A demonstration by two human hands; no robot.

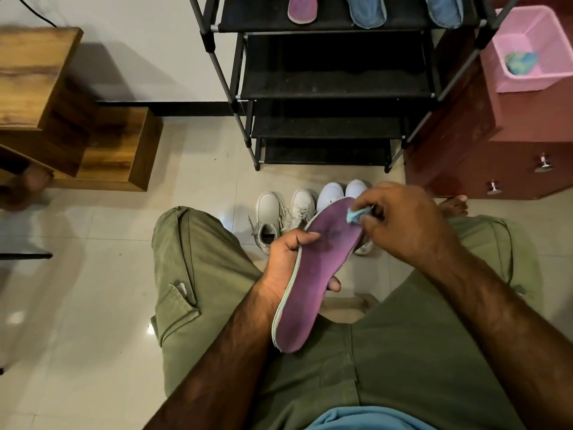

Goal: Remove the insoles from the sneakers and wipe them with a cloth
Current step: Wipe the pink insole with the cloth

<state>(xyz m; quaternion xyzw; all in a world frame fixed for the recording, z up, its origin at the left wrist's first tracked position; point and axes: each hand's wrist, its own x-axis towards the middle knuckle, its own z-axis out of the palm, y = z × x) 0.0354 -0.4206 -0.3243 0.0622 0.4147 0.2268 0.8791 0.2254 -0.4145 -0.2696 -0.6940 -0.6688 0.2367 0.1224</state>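
A purple insole [316, 274] with a pale green edge is held tilted over my lap. My left hand [288, 259] grips it along its left edge, thumb on top and fingers underneath. My right hand [403, 221] pinches a small light-blue cloth [356, 215] and presses it on the insole's toe end. Two pairs of pale sneakers [279, 215] [338, 190] stand on the floor beyond my knees, partly hidden by the insole. Another purple insole [302, 9] and two blue insoles [367, 10] [443, 10] lie on the top shelf of the black shoe rack [335, 94].
A pink basket [536, 76] holding a green-blue cloth [521, 62] sits on a reddish cabinet [483, 156] at the right. Wooden furniture [77, 128] stands at the left. My bare foot [452, 204] rests by the cabinet on the tiled floor [102, 274].
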